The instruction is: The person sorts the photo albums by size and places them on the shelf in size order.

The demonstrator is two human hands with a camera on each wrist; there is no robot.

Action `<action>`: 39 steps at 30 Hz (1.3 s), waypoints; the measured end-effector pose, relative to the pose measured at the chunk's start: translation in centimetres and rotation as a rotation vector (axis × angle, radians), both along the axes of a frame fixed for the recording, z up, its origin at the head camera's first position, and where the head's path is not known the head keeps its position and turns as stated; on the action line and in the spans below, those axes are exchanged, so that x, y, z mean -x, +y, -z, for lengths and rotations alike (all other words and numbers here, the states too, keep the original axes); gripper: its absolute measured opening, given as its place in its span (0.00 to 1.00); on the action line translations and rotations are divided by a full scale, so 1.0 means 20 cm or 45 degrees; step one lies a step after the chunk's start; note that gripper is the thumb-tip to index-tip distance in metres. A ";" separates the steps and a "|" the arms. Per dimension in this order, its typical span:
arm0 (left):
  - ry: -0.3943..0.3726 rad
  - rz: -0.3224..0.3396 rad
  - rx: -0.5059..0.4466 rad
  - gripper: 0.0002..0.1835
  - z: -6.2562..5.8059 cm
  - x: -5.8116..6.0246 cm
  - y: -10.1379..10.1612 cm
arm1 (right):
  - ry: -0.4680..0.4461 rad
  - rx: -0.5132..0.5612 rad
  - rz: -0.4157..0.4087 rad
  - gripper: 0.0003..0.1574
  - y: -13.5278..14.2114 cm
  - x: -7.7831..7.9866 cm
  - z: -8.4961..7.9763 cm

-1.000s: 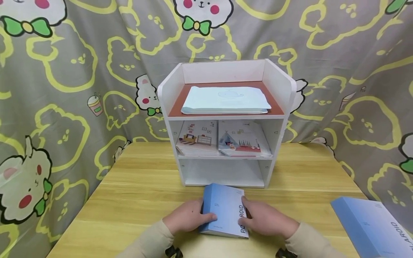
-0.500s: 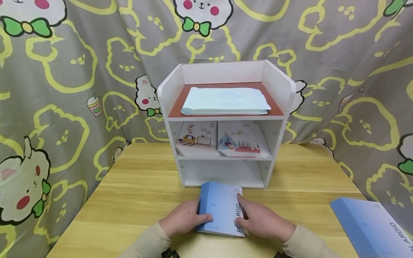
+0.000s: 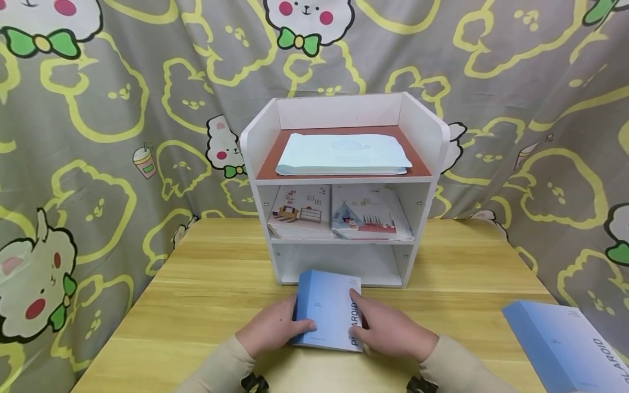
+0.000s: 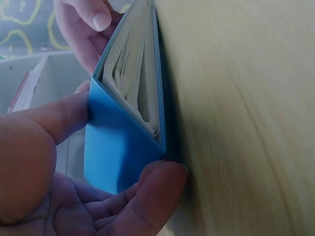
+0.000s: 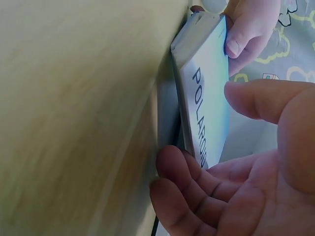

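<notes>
A blue-to-white photo album point(image 3: 326, 314) lettered POLAROID is held between both hands, just in front of the white shelf unit point(image 3: 420, 262). My left hand point(image 3: 272, 327) grips its blue spine, thumb on the cover. In the left wrist view, the fingers curl at the lower edge of the spine point(image 4: 118, 142), and loose pocket pages show inside the covers. My right hand point(image 3: 393, 330) holds the opposite side, its thumb over the lettering and its fingers along the lower edge. In the right wrist view, the album point(image 5: 209, 73) leans close over the wooden table point(image 5: 64, 123).
A second, similar blue album point(image 3: 565, 344) lies at the table's right edge. On the shelf's top rests a pale blue packet point(image 3: 344, 153). Illustrated booklets point(image 3: 302, 210) fill the middle level. A patterned curtain point(image 3: 147, 82) hangs behind.
Both hands have carried the album a little left and forward, closer to the bottom shelf. The second album and the shelf's contents stay put.
</notes>
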State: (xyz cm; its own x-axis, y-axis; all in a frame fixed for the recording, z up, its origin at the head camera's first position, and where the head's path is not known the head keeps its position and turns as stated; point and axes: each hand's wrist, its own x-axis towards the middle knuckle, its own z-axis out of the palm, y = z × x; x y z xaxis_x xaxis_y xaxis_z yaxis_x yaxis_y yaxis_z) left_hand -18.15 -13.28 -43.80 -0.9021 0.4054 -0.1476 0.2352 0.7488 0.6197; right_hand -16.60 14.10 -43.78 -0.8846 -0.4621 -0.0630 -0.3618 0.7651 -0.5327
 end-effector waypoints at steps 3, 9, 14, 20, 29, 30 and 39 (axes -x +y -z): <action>-0.015 -0.014 -0.016 0.52 0.00 0.01 -0.01 | 0.009 -0.016 -0.009 0.52 -0.02 0.01 -0.01; 0.022 -0.023 -0.038 0.51 -0.01 0.02 -0.04 | 0.065 -0.013 -0.045 0.50 -0.04 0.02 -0.02; 0.063 -0.034 -0.016 0.50 0.00 0.04 -0.07 | 0.081 -0.013 -0.061 0.48 -0.07 0.04 -0.02; 0.096 -0.058 0.009 0.51 0.00 0.07 -0.10 | 0.088 -0.025 -0.068 0.47 -0.10 0.06 -0.03; 0.093 -0.120 0.044 0.52 -0.02 0.10 -0.12 | 0.077 -0.054 -0.071 0.47 -0.15 0.10 -0.03; 0.097 -0.125 0.050 0.52 -0.02 0.10 -0.13 | 0.078 -0.057 -0.072 0.47 -0.15 0.11 -0.03; 0.102 -0.183 0.128 0.49 -0.02 0.14 -0.14 | 0.110 -0.075 -0.071 0.46 -0.19 0.14 -0.03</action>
